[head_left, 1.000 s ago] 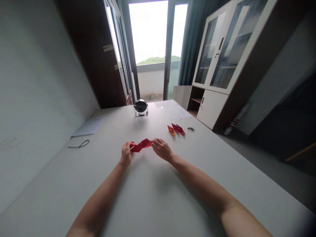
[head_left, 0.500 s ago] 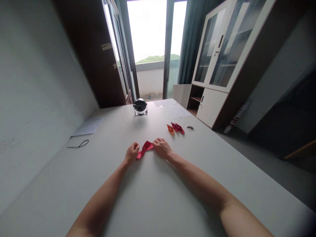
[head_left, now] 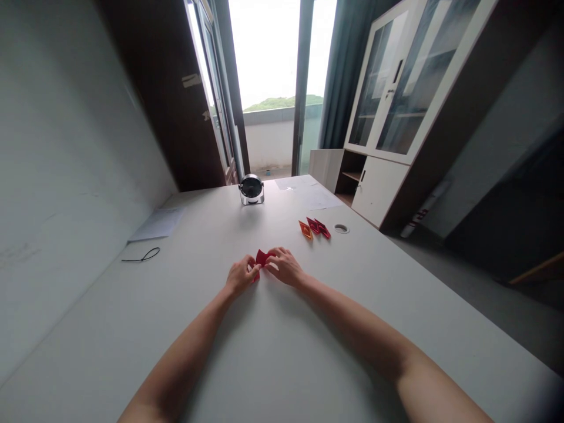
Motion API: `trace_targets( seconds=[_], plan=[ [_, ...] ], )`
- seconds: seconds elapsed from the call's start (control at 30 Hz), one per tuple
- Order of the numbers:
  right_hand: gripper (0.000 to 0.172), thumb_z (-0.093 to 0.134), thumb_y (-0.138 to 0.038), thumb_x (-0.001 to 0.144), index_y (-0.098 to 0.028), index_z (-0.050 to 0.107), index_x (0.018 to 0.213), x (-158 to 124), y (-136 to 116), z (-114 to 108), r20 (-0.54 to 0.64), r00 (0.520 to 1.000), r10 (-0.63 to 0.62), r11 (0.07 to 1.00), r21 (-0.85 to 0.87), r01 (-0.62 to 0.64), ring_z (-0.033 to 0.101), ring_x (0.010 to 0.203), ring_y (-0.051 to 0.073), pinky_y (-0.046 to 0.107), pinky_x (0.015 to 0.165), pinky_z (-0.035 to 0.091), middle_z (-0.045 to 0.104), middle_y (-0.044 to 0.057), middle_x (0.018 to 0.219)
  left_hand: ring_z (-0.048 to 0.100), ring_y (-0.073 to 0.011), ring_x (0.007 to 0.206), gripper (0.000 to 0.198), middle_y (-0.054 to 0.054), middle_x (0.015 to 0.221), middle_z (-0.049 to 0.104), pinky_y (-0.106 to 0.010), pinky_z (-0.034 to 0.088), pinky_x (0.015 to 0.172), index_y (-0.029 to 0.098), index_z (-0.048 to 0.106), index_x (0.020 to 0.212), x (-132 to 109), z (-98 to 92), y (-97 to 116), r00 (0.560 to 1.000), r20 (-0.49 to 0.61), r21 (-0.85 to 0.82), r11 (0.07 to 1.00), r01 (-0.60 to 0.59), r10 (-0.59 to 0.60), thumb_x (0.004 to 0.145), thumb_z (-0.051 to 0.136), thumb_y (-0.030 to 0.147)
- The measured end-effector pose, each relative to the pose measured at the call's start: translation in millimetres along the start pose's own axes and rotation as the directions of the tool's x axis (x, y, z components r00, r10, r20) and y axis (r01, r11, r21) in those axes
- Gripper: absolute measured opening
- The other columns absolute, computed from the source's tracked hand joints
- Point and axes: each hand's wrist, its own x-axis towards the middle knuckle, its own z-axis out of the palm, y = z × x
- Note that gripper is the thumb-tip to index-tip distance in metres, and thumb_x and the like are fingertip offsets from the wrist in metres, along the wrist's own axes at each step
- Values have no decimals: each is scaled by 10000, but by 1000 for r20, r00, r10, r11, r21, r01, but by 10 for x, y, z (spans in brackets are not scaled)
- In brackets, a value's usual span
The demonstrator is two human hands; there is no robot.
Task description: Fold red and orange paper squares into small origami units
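Observation:
A piece of red folded paper (head_left: 261,257) is between my two hands, just above or on the white table (head_left: 282,352). My left hand (head_left: 241,274) pinches its left end, thumb and fingers closed on it. The fingers of my right hand (head_left: 285,266) are curled over its right end and grip it there. Parts of the paper are hidden behind the fingers. Beyond my right hand lie an orange folded paper piece (head_left: 305,230) and two dark red folded paper pieces (head_left: 323,228), side by side.
A white ring-shaped cable hole (head_left: 342,228) is at the right. A round black device on a metal stand (head_left: 251,190) stands at the back. Paper sheets (head_left: 157,225) and a black cable tie (head_left: 141,257) lie at the left. More sheets (head_left: 321,197) lie far right.
My hands have come closer together, and the red paper between them is more bunched and covered by fingers. The left hand moved slightly right. The other paper pieces stay put.

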Motion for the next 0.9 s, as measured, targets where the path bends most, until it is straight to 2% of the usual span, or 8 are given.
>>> trace_targets(
  seconds=[0.13, 0.3, 0.47, 0.6, 0.73, 0.9],
  plan=[
    [97, 650, -299, 931, -242, 729, 931, -5, 17, 17, -2, 1000, 26, 997, 74, -26, 545, 1037, 221, 386, 899, 450, 645, 70, 1096, 546, -162, 569, 236, -5, 758, 684, -266, 360, 628, 241, 661, 926, 14, 1, 3, 999, 43, -33, 999, 14, -12, 779, 692, 423],
    [90, 676, -313, 911, -256, 745, 925, 4, 23, 21, -9, 998, 69, 989, 129, -67, 553, 1044, 226, 397, 917, 470, 651, 62, 1106, 576, -149, 594, 547, -43, 1005, 718, -268, 422, 630, 258, 612, 1216, 26, 52, 19, 996, 84, -168, 984, 55, -42, 708, 760, 397],
    [73, 697, -285, 887, -268, 745, 939, 18, 33, 54, -38, 996, 82, 987, 143, -76, 549, 1079, 231, 409, 959, 467, 650, 55, 1134, 600, -129, 626, 657, -24, 1000, 695, -251, 459, 619, 280, 527, 1349, -1, 144, 36, 996, 88, -209, 978, -1, 20, 730, 738, 347],
    [129, 693, -158, 845, -249, 731, 930, 24, 44, 63, -60, 995, 78, 985, 161, -68, 556, 1084, 230, 399, 935, 490, 652, 62, 1117, 604, -119, 624, 627, -32, 978, 690, -249, 475, 611, 253, 522, 1355, 3, 190, -5, 997, 78, -325, 946, 21, 4, 761, 709, 331],
    [145, 653, -128, 862, -235, 706, 942, 25, 36, 26, -128, 990, 67, 982, 181, -43, 549, 1112, 232, 419, 957, 487, 640, 73, 1155, 632, -140, 687, 568, -38, 930, 704, -260, 496, 654, 216, 550, 1313, 54, 215, -80, 996, 58, -430, 900, 80, -61, 764, 680, 284],
    [91, 641, -154, 878, -226, 682, 914, 29, 42, 8, -200, 975, 97, 980, 192, -58, 476, 1245, 259, 459, 1032, 450, 571, 89, 1312, 674, -208, 839, 441, -90, 977, 719, -303, 529, 713, 150, 599, 1177, 109, 192, -111, 990, 110, -671, 729, 137, -85, 784, 672, 336]
  ],
)
